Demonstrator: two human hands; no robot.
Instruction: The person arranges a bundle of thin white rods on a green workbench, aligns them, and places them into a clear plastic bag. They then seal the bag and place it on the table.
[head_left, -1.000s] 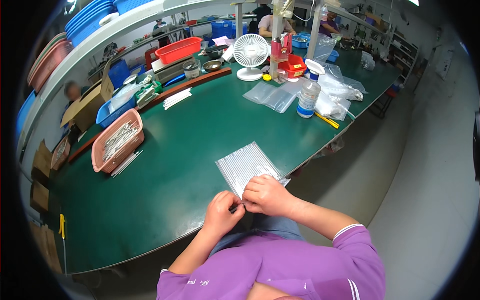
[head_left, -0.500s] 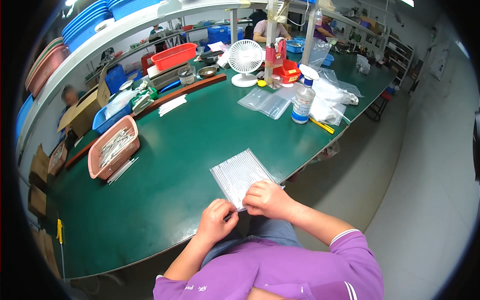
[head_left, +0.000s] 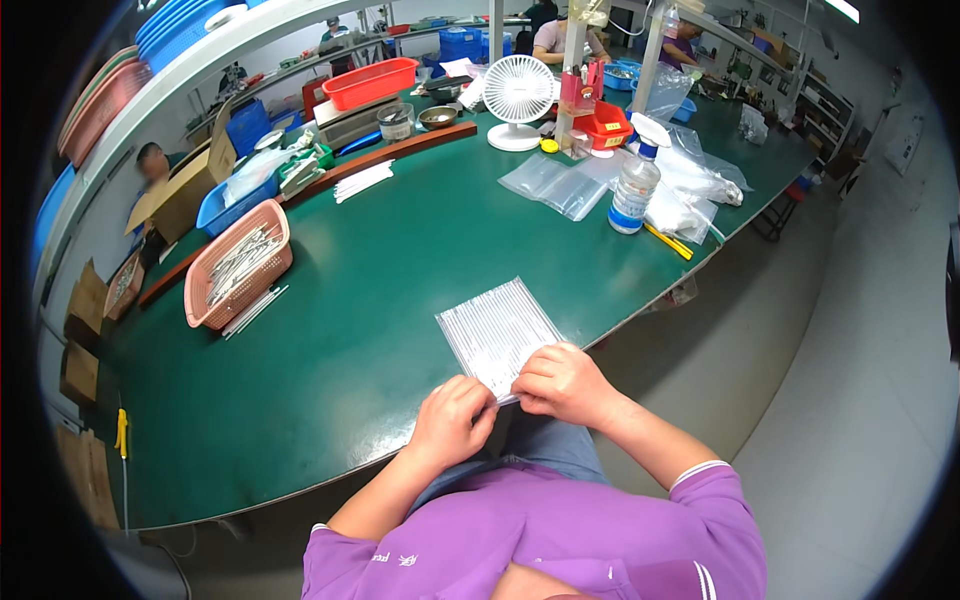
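Observation:
A clear plastic bag (head_left: 497, 330) holding a flat row of thin white rods lies near the front edge of the green table. My left hand (head_left: 453, 418) is closed on the bag's near left corner, fingers curled at its edge. Beside it, my right hand (head_left: 562, 384) pinches the near right part of the same edge. Both thumbs are partly hidden, and so is the strip of bag under the fingers.
A pink basket (head_left: 240, 262) of similar rods stands left, with several loose rods (head_left: 256, 311) beside it. Farther back are flat empty bags (head_left: 556, 183), a spray bottle (head_left: 634, 185), a white fan (head_left: 518, 100) and a red tray (head_left: 370, 83). People sit beyond.
My view has shifted slightly, so the table things appear moved right and up. Both hands stay on the bag's near edge, with the left hand's fingers now more tightly over it.

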